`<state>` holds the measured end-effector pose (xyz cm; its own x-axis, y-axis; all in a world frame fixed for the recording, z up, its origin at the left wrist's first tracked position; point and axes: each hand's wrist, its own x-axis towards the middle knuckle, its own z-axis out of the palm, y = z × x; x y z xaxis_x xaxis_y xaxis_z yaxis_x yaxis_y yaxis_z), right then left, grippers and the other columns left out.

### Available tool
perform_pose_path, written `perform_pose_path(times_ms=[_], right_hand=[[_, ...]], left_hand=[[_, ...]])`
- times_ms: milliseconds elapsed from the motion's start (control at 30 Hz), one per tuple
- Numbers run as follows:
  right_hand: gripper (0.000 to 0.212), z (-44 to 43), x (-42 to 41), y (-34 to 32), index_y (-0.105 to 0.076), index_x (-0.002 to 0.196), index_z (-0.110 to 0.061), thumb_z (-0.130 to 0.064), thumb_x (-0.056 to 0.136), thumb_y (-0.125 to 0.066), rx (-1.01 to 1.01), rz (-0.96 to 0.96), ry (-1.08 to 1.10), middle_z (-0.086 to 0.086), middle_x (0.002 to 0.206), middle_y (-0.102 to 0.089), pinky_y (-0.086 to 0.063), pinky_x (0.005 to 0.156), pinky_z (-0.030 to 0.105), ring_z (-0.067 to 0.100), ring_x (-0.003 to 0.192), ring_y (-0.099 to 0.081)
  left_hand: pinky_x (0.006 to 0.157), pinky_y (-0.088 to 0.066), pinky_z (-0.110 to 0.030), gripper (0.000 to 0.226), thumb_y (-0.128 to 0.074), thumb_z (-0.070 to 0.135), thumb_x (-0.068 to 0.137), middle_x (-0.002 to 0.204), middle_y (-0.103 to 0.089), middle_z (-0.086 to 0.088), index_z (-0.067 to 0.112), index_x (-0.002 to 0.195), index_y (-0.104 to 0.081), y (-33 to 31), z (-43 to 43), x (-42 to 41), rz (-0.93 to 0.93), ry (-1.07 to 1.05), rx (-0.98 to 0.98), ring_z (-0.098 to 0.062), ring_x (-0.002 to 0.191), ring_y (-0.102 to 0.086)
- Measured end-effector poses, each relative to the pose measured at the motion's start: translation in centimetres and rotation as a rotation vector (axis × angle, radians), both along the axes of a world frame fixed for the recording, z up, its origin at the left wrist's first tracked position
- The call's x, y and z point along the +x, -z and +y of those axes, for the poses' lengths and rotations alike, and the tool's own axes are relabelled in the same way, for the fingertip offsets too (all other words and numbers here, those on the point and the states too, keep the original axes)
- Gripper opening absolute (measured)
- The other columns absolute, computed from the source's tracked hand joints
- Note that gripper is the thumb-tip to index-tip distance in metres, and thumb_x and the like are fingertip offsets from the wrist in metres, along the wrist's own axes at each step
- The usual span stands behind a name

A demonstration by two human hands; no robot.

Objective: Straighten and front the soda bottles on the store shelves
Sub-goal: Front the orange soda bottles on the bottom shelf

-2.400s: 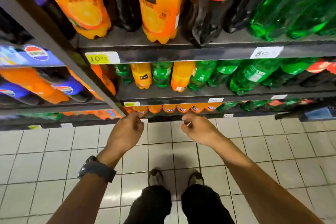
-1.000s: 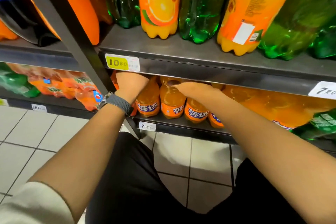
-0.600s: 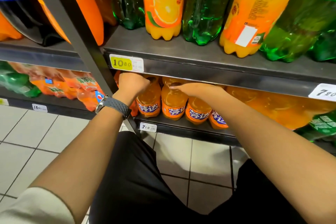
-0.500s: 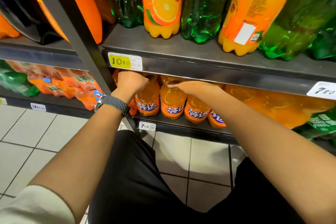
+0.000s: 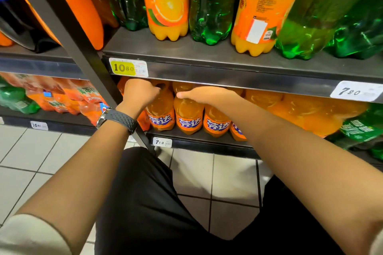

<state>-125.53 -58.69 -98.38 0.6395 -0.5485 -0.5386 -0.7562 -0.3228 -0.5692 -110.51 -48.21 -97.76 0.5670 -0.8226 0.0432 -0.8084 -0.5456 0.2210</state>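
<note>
**Orange soda bottles** (image 5: 188, 118), lower level: the caps and necks are hidden behind the front lip of the upper shelf (image 5: 238, 80). The fourth bottle in the row is mostly covered by the right forearm (image 5: 290, 147).

**Left hand** (image 5: 138, 93): the fingertips curl out of sight. What they close on cannot be determined.

**Right hand** (image 5: 209, 96): the underside is hidden, so its contact with the bottle tops cannot be confirmed.

**Tall bottles** (image 5: 167, 6), upper level: the tops are cut off by the frame edge.

**Yellow price tag** (image 5: 128, 67): the small print is unreadable.

**Far-right bottles** (image 5: 310, 114), lower level: blurred, labels illegible.
</note>
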Motion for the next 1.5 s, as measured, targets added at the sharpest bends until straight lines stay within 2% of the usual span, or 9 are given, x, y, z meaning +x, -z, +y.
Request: perform_pose_path(times_ms=[367,500,667,767,833,933,1100,1333,1500], right_hand=[[0.081,0.0,1.0,-0.1,-0.018,0.150,-0.010,-0.058,0.091,-0.044,0.057,0.079,0.181,0.013,0.155,-0.024,-0.023,0.112,0.043,0.034,0.140,-0.026],[0.061,0.2,-4.2,-1.0,-0.051,0.131,-0.017,-0.062,0.094,-0.033,-0.394,-0.008,-0.045,0.005,0.120,-0.060,-0.040,0.094,0.041,0.029,0.121,-0.052],[0.037,-0.9,-11.1,-0.8,-0.061,0.111,-0.023,-0.047,0.098,-0.036,-0.800,0.037,-0.077,0.003,0.108,-0.065,-0.045,0.077,0.041,0.027,0.100,-0.061],[0.033,-2.3,-14.2,-0.2,-0.057,0.086,-0.024,-0.045,0.099,-0.036,-0.817,0.150,0.026,-0.003,0.082,-0.054,-0.043,0.073,0.035,0.022,0.089,-0.060],[0.038,-2.9,-15.4,0.3,-0.043,0.068,-0.024,-0.047,0.098,-0.036,-0.824,0.175,0.102,-0.005,0.073,-0.046,-0.039,0.067,0.032,0.019,0.076,-0.053],[0.050,-3.3,-16.6,1.0,-0.040,0.060,-0.021,-0.055,0.096,-0.033,-0.811,0.205,0.162,-0.005,0.064,-0.046,-0.037,0.064,0.030,0.020,0.071,-0.051],[0.065,-4.4,-17.1,0.7,-0.061,0.116,-0.017,-0.068,0.091,-0.030,-0.595,0.222,0.324,0.006,0.114,-0.063,-0.043,0.092,0.037,0.026,0.109,-0.057],[0.070,-5.1,-17.8,-0.4,-0.051,0.134,-0.013,-0.064,0.093,-0.028,-0.482,0.290,0.252,0.011,0.137,-0.052,-0.038,0.100,0.040,0.031,0.123,-0.050],[0.052,-5.8,-19.0,-1.5,-0.024,0.150,-0.026,-0.009,0.101,-0.028,-0.320,0.243,0.123,0.012,0.150,-0.036,-0.036,0.104,0.039,0.032,0.133,-0.039]], left_hand=[[0.065,-0.040,-0.033,0.038,-0.047,0.028,0.096,0.083,-0.067,-0.021,-0.002,0.085,-0.068,0.7,-0.3,-0.2,-0.149,0.050,-0.021,-0.038,0.080,-0.061],[0.057,-0.029,-0.033,0.030,-0.054,0.019,0.088,0.061,-0.059,-0.020,0.000,0.066,-0.062,1.1,0.0,-3.7,-0.374,0.132,-0.107,-0.037,0.059,-0.057],[0.049,-0.020,-0.023,0.053,-0.051,0.040,0.092,0.043,-0.031,0.005,0.018,0.048,-0.034,0.8,-2.3,-10.1,-0.354,0.345,-0.185,-0.018,0.042,-0.035],[0.053,-0.033,-0.027,0.053,-0.035,0.056,0.095,0.055,-0.045,0.005,0.020,0.058,-0.046,0.6,-5.0,-12.2,-0.182,0.437,0.018,-0.021,0.063,-0.055],[0.083,-0.045,-0.038,0.056,-0.029,0.060,0.096,0.101,-0.067,-0.006,0.019,0.102,-0.068,0.3,-6.7,-12.9,-0.009,0.436,0.257,-0.028,0.106,-0.060],[0.110,-0.029,-0.041,0.064,-0.030,0.062,0.095,0.145,-0.046,-0.005,0.020,0.139,-0.048,0.5,-7.9,-13.6,0.151,0.386,0.335,-0.026,0.135,-0.040],[0.099,-0.040,-0.038,0.062,-0.032,0.061,0.095,0.136,-0.055,-0.006,0.016,0.130,-0.057,1.5,-7.9,-13.7,0.045,0.322,0.277,-0.027,0.126,-0.050],[0.081,-0.040,-0.032,0.053,-0.035,0.054,0.097,0.122,-0.063,-0.006,0.015,0.117,-0.065,1.6,-7.8,-14.0,-0.030,0.313,0.186,-0.027,0.116,-0.057],[0.062,-0.036,-0.028,0.047,-0.036,0.049,0.098,0.071,-0.055,0.003,0.015,0.076,-0.060,1.1,-7.8,-15.2,-0.085,0.325,0.164,-0.024,0.082,-0.061]])
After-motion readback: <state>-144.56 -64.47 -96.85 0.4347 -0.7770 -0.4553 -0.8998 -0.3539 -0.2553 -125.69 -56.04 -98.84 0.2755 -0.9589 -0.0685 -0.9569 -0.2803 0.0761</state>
